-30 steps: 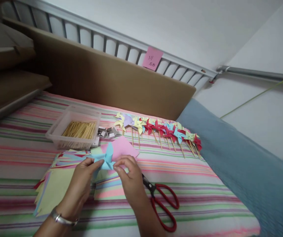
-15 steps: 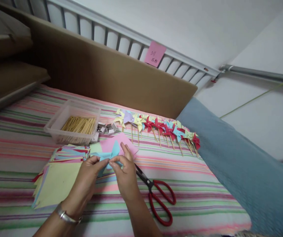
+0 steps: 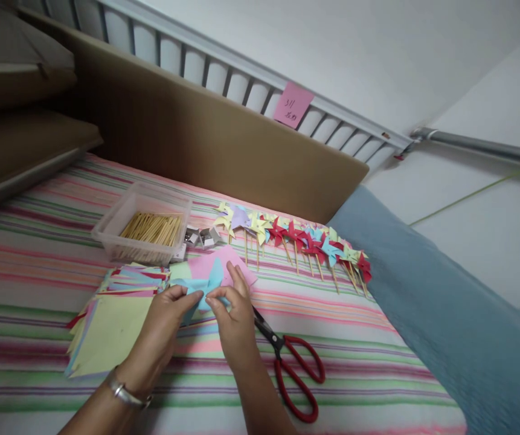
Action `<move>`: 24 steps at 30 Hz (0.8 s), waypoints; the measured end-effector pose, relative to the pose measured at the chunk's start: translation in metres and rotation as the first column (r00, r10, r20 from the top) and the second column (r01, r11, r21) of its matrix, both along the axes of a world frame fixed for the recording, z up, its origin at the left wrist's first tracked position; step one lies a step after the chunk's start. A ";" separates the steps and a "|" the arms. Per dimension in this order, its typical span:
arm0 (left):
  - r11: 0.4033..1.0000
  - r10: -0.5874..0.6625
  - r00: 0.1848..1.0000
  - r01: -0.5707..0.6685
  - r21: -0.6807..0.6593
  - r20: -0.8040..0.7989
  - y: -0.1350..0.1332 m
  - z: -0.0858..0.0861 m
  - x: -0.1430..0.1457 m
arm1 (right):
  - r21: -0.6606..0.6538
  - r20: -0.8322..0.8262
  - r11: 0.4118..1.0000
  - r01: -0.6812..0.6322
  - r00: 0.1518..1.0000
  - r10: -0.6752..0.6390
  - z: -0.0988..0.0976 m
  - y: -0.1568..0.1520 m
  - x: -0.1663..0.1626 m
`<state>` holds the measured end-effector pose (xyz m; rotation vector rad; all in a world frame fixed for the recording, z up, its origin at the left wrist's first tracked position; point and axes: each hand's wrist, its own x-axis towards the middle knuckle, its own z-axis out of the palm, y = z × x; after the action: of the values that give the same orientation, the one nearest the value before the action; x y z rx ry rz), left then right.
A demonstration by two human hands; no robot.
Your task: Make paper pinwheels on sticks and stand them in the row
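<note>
A brown board (image 3: 214, 139) stands before white walls (image 3: 354, 54).

Left wrist (image 3: 138, 373) — a polished silver bangle (image 3: 126, 394)

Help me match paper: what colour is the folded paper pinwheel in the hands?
Light blue; the folded paper pinwheel shows best in the head view.

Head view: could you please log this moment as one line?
left hand: grip on folded blue paper | right hand: pinching paper near its centre | scissors: on striped cloth | sticks: in clear box
</note>
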<state>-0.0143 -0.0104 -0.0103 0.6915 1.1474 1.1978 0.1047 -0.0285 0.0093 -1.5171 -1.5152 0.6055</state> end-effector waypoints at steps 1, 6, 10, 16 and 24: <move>1.000 0.004 1.000 -0.004 0.004 -0.003 0.000 0.001 0.000 | -0.002 -0.003 1.000 -0.004 1.000 0.004 0.000 0.000 0.000; 0.999 -0.016 1.000 0.017 0.031 -0.016 0.000 0.005 0.002 | -0.027 -0.020 1.000 -0.005 1.000 0.005 0.003 -0.001 -0.001; 0.998 -0.039 0.998 0.041 0.048 -0.040 -0.002 0.007 0.001 | -0.035 -0.040 0.999 0.011 0.999 -0.013 0.005 -0.002 -0.001; 0.997 -0.066 0.997 0.067 0.043 -0.025 -0.002 0.003 0.001 | -0.051 -0.068 0.999 0.008 0.998 -0.011 0.004 -0.001 -0.001; 0.993 -0.100 0.995 0.101 0.058 -0.021 -0.001 -0.001 0.000 | -0.103 -0.190 0.995 -0.004 0.982 -0.016 0.004 0.000 0.001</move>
<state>-0.0141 -0.0111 -0.0112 0.7975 1.0825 1.1460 0.1057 -0.0280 0.0129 -1.4945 -1.3506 0.8121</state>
